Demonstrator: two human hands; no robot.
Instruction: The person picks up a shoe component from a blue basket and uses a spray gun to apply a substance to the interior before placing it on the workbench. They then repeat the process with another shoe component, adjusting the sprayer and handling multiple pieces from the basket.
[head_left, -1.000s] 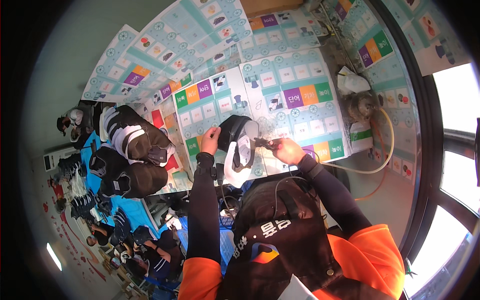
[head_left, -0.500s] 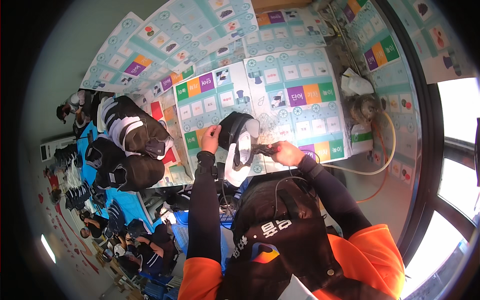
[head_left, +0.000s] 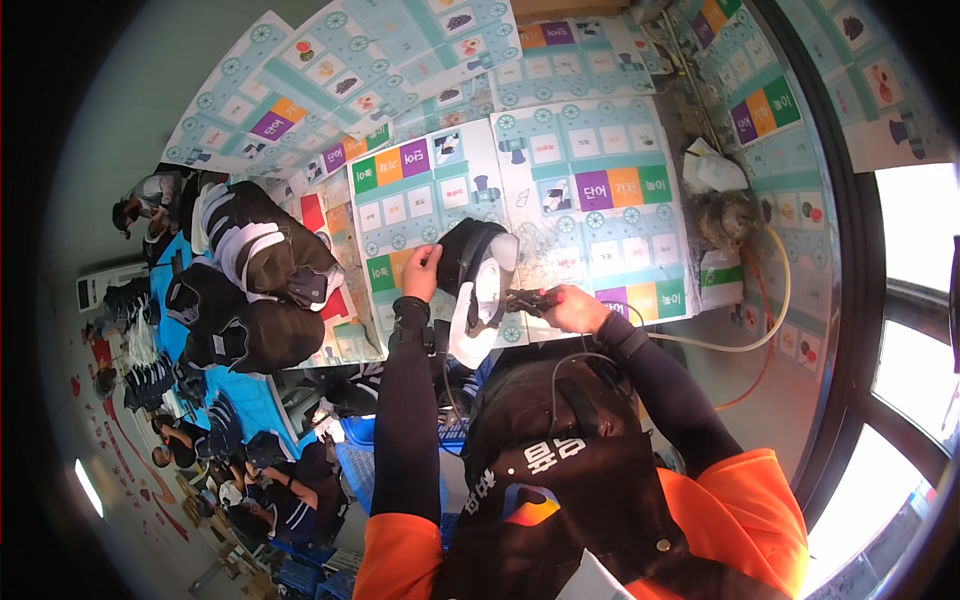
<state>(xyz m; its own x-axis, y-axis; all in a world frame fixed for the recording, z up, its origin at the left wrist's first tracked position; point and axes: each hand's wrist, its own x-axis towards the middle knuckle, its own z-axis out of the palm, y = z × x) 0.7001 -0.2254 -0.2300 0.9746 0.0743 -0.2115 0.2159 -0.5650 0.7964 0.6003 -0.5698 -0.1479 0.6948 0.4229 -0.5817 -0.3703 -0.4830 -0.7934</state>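
A black cap with a white brim point(head_left: 468, 335) is held up over the near part of the table, its open side partly turned toward me. My left hand point(head_left: 421, 275) pinches the cap's dark crown point(head_left: 458, 250) at its left edge. On the other side, my right hand point(head_left: 577, 311) is closed round a small red-and-black hand tool point(head_left: 532, 301). The tool's dark front end reaches the cap's right rim; whether it touches the fabric I cannot tell. Its exact kind is unclear.
Several dark caps with white parts point(head_left: 265, 250) are piled at the left. Printed sheets point(head_left: 600, 150) cover the table and walls. A yellowish hose point(head_left: 788, 290) curves down on the right. A blue basket point(head_left: 368, 475) stands below the table, and other people point(head_left: 285, 500) work at lower left.
The cap has tilted very slightly upward in my left hand. My right hand and the tool stay almost where they were. The background has shifted a little with my head.
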